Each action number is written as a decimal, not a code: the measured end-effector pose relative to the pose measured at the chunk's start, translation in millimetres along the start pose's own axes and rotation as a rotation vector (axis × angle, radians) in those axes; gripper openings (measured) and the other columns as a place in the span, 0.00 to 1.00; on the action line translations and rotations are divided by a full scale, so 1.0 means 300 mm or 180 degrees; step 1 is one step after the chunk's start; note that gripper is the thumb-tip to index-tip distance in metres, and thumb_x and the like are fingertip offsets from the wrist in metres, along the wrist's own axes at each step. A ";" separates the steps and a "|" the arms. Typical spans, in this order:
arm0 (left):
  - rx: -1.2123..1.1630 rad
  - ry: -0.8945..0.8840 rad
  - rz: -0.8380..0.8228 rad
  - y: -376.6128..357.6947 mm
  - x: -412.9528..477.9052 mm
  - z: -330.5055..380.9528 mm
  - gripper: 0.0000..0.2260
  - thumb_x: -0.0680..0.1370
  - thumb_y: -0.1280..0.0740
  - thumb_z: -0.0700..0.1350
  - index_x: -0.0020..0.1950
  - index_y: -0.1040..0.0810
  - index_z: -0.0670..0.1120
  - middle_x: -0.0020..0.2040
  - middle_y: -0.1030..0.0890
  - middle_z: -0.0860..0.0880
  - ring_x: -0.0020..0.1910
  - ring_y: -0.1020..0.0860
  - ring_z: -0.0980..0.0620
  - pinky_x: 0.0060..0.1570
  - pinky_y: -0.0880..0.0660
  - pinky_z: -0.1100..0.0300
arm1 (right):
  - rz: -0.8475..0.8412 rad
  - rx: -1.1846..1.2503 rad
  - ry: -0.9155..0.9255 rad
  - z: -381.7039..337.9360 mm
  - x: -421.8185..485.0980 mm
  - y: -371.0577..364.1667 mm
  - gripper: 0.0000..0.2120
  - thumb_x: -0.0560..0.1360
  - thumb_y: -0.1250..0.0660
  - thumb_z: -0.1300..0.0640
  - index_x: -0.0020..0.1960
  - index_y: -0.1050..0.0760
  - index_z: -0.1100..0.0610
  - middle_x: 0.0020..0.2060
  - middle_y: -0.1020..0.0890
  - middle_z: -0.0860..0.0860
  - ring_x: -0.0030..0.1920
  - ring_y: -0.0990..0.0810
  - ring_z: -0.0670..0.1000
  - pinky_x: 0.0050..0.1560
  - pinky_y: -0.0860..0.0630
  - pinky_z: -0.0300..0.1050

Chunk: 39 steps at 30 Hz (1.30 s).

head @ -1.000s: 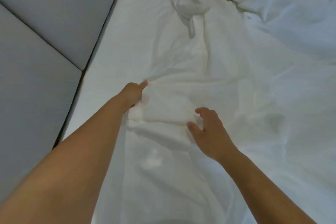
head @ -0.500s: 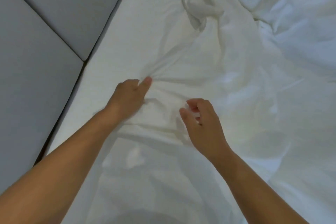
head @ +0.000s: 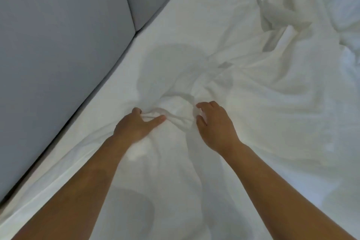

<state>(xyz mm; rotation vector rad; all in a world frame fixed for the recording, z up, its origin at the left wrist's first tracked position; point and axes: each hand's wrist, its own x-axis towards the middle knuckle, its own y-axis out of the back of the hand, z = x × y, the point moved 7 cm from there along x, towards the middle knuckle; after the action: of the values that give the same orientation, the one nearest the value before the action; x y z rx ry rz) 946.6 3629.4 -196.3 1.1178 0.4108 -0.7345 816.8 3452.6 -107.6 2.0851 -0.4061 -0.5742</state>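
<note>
Both hands have closed in on each other since 0.5 s ago, and a ridge of sheet [head: 176,112] now stands bunched between them. The left hand [head: 139,127] pinches a fold between thumb and curled fingers. The right hand [head: 217,125] curls its fingers over the other end of the ridge, though how firmly is hard to tell. The sheet lies across the bed, just beside the grey padded panel [head: 58,45]. With 2 uneven grips, a pull could slip free on the right, skew the creases, or drag the crumpled duvet [head: 288,9] along.
</note>
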 end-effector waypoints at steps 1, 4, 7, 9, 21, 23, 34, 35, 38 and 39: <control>-0.0106 0.0013 -0.0132 -0.006 -0.008 -0.009 0.51 0.57 0.41 0.80 0.67 0.31 0.46 0.62 0.24 0.47 0.56 0.24 0.46 0.49 0.29 0.57 | 0.0069 -0.0108 0.0161 -0.025 0.015 0.002 0.20 0.78 0.42 0.64 0.69 0.32 0.57 0.60 0.26 0.55 0.59 0.29 0.57 0.55 0.30 0.49; -0.0197 -0.0266 -0.0186 0.003 -0.056 -0.006 0.47 0.63 0.33 0.72 0.73 0.35 0.44 0.70 0.29 0.47 0.66 0.29 0.46 0.54 0.36 0.62 | 0.0074 -0.0721 0.0633 -0.102 0.071 -0.012 0.27 0.75 0.41 0.66 0.73 0.36 0.54 0.69 0.31 0.54 0.66 0.35 0.58 0.62 0.34 0.50; -0.0442 -0.0570 -0.0179 0.055 -0.127 -0.047 0.34 0.61 0.30 0.70 0.61 0.25 0.53 0.58 0.20 0.52 0.53 0.22 0.53 0.44 0.31 0.66 | -0.0586 -0.1443 0.0895 -0.132 0.122 -0.073 0.31 0.75 0.39 0.55 0.76 0.44 0.48 0.76 0.44 0.48 0.76 0.50 0.54 0.73 0.55 0.56; -0.0661 -0.0644 -0.0077 0.104 -0.174 -0.092 0.28 0.58 0.32 0.72 0.48 0.23 0.55 0.44 0.19 0.58 0.39 0.23 0.63 0.33 0.31 0.71 | -0.1009 -0.1566 0.0869 -0.123 0.152 -0.086 0.31 0.73 0.38 0.48 0.75 0.42 0.47 0.74 0.39 0.48 0.76 0.48 0.52 0.71 0.62 0.61; 0.0314 -0.0786 0.0723 0.103 -0.253 -0.062 0.11 0.79 0.42 0.54 0.51 0.27 0.48 0.42 0.20 0.48 0.43 0.23 0.44 0.39 0.35 0.57 | -0.0707 -0.1825 0.0991 -0.071 0.195 -0.114 0.20 0.82 0.49 0.49 0.52 0.23 0.60 0.49 0.23 0.57 0.53 0.25 0.58 0.53 0.33 0.51; 0.0189 -0.0907 0.0823 0.112 -0.240 0.005 0.08 0.79 0.43 0.47 0.53 0.28 0.47 0.43 0.21 0.47 0.40 0.25 0.44 0.38 0.35 0.57 | -0.0124 -0.1029 0.0942 -0.084 0.194 -0.043 0.20 0.82 0.46 0.52 0.41 0.25 0.64 0.40 0.24 0.59 0.44 0.25 0.60 0.46 0.30 0.53; -0.1206 -0.1357 0.0426 0.115 -0.221 0.132 0.15 0.70 0.29 0.58 0.33 0.31 0.51 0.28 0.25 0.61 0.27 0.28 0.63 0.26 0.34 0.70 | 0.0514 -0.0120 0.0115 -0.028 0.285 0.077 0.21 0.81 0.45 0.49 0.34 0.28 0.59 0.38 0.25 0.54 0.40 0.27 0.51 0.41 0.36 0.45; -0.1195 -0.1383 0.0381 0.124 -0.232 0.120 0.15 0.70 0.29 0.57 0.32 0.31 0.52 0.28 0.25 0.63 0.26 0.28 0.63 0.25 0.35 0.70 | -0.0085 -0.0724 0.0037 0.004 0.291 0.012 0.21 0.81 0.45 0.47 0.37 0.26 0.59 0.42 0.23 0.55 0.46 0.25 0.54 0.47 0.33 0.46; -0.1007 -0.1575 0.0149 0.108 -0.272 0.110 0.12 0.72 0.33 0.57 0.32 0.30 0.57 0.26 0.27 0.61 0.23 0.30 0.60 0.23 0.37 0.69 | -0.1292 -0.1968 -0.0257 0.100 0.303 -0.042 0.17 0.81 0.47 0.45 0.45 0.25 0.53 0.53 0.21 0.52 0.58 0.25 0.54 0.66 0.43 0.52; -0.1038 -0.1618 0.0144 0.104 -0.282 0.104 0.12 0.72 0.34 0.58 0.32 0.31 0.57 0.25 0.28 0.60 0.22 0.32 0.59 0.22 0.38 0.69 | -0.1329 -0.2056 -0.0239 0.107 0.317 -0.023 0.16 0.81 0.47 0.45 0.46 0.25 0.52 0.54 0.21 0.51 0.60 0.26 0.53 0.68 0.46 0.54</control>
<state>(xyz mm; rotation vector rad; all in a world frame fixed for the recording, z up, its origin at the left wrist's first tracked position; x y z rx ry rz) 907.8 3635.7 -109.2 0.6024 0.0665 -0.8457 879.6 3387.6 -152.1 1.5202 0.1743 -0.8933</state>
